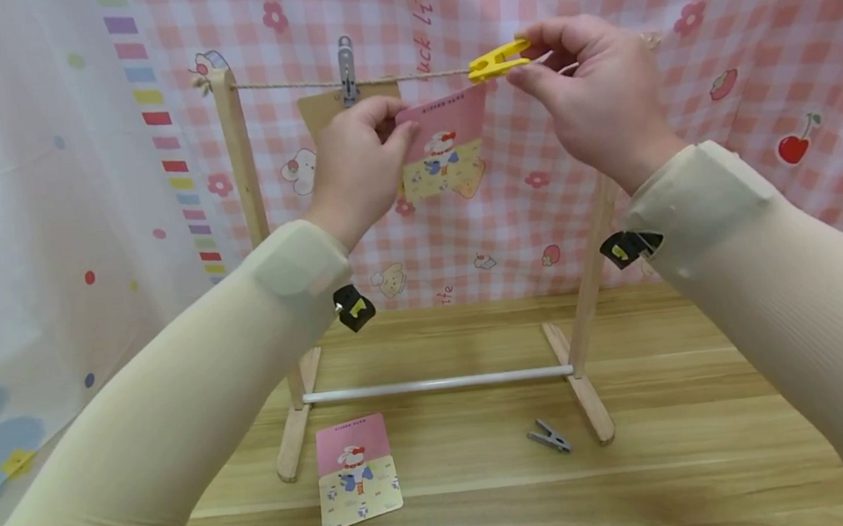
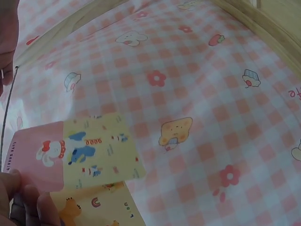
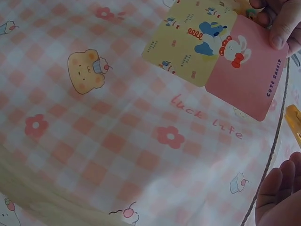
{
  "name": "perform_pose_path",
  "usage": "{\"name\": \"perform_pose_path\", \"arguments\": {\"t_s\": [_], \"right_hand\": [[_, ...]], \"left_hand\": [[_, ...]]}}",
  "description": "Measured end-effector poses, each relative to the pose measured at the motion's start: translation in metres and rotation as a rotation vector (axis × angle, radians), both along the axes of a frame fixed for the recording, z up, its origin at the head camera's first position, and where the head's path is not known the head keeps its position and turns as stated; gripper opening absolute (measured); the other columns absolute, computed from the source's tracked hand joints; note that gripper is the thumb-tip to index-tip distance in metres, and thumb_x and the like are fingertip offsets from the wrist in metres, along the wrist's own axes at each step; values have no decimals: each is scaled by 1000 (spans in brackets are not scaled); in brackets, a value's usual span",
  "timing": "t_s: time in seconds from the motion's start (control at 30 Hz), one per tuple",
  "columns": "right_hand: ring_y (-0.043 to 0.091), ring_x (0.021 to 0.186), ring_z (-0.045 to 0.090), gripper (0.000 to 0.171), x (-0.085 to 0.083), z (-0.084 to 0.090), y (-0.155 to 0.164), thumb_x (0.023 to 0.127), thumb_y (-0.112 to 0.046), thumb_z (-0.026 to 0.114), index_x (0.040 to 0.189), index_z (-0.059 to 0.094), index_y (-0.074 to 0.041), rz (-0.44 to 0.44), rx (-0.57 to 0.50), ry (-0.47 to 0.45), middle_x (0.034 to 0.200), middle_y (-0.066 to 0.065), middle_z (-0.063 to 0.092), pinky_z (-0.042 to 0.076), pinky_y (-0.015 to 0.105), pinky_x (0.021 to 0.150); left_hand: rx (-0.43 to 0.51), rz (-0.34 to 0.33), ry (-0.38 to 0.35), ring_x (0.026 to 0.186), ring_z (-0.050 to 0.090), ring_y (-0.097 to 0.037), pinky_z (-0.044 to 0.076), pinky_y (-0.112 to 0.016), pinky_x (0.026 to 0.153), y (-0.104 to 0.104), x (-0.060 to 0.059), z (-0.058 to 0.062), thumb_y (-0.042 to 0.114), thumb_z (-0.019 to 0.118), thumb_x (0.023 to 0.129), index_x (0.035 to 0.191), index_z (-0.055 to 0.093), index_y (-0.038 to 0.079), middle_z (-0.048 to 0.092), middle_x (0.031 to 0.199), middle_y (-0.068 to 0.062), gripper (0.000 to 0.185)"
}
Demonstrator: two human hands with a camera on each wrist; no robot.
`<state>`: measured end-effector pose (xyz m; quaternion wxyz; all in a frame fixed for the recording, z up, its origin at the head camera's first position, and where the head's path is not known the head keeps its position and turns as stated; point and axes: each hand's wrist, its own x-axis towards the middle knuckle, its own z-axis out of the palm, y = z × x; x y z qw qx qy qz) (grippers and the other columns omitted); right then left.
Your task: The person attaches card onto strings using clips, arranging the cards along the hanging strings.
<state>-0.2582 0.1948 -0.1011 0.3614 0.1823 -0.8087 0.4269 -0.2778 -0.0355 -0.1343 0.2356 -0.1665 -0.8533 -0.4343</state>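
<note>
Your left hand pinches the top left edge of a card, pink above and yellow below, holding it up just under the string of the wooden rack. Your fingers curl round the card's pink end, as the left wrist view shows. Your right hand grips a yellow peg between thumb and fingers, at the string above the card's top right corner; whether the peg already bites the card you cannot tell. In the right wrist view the card hangs before the pink checked cloth, with the peg only a sliver at the right edge.

On the string to the left, a grey peg holds a tan card, partly hidden behind your left hand. On the table, a second card lies near the rack's left foot, and a second grey peg lies just beside its right foot.
</note>
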Motion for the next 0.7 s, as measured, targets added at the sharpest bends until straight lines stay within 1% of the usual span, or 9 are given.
{"name": "perform_pose_path", "arguments": {"t_s": [0.17, 0.27, 0.43, 0.53, 0.7], "right_hand": [[4, 85, 59, 26, -3, 5, -6, 99, -23, 76, 122, 78, -11, -25, 33, 12, 99, -17, 67, 48, 18, 74], [4, 84, 57, 25, -3, 6, -9, 99, -26, 76, 120, 79, -12, -53, 71, 27, 97, -18, 64, 47, 18, 73], [1, 86, 56, 25, -4, 7, -12, 100, -28, 75, 119, 79, -13, -90, 127, 42, 96, -19, 61, 47, 17, 74], [1, 88, 55, 25, -5, 8, -14, 101, -28, 73, 120, 79, -13, -101, 148, 35, 97, -17, 61, 46, 18, 75], [1, 99, 53, 25, -6, 8, -17, 103, -26, 70, 123, 77, -12, -85, 186, 6, 108, -10, 64, 48, 17, 80]], "left_hand": [[-29, 35, 12, 109, 70, -6, 57, -20, 97, 2, -2, 1, 32, 60, 108, 134, 69, 20, 75, 125, 4, 29], [-39, 37, 14, 110, 71, -6, 57, -19, 97, 2, -3, 1, 32, 59, 109, 135, 69, 20, 75, 126, 4, 30], [-62, 33, 35, 111, 71, -6, 57, -18, 96, 2, -5, 1, 32, 56, 110, 137, 67, 20, 75, 127, 4, 32], [-65, 31, 36, 111, 70, -6, 57, -18, 96, 2, -5, 1, 32, 54, 111, 138, 66, 19, 74, 128, 4, 32], [-65, 34, 27, 111, 70, -6, 57, -17, 95, 3, -4, 1, 30, 53, 112, 139, 66, 20, 74, 128, 4, 32]]}}
